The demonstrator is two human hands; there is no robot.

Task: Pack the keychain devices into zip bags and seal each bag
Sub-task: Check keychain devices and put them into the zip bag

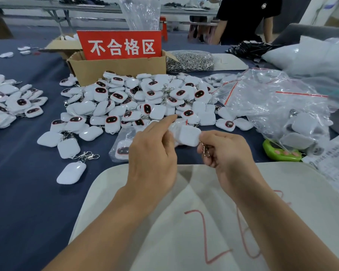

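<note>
Dark blue cloth-covered bench (27, 202), left to right. Left edge: smaller pile of white keychain devices (10, 102), kept apart from the main stock, can't tell why. Back centre: brown cardboard box (117, 70) with a red sign (121, 45) in white characters, probably a reject bin kept within reach. Against its front: main heap of white rounded-square plastic keychain devices (145, 98), dark faces, loose and unbagged, so most of the job looks ahead. Just in front of the heap, one bagged device (121, 148) lies flat beside the left hand (153, 153). That hand has its fingers curled and forefinger out, pinching what looks like a small clear zip bag (175, 129) at its mouth, likely to hold it open. The film is blurry, so can't confirm how far. Right hand (225, 149): closed round the metal clasp (205, 151) of a single white keychain device (190, 135), body aimed at the bag mouth, touching or just entering. Gripping by the clasp leaves the body free to slide in. Both are held above a cream sheet with red marks (184, 202) at the near edge. Right edge: big clear plastic bag with red zip strips (282, 106), apparently finished packs, with a green plastic gadget (278, 152) just beside it. Next: push in, then press the zip shut.
</note>
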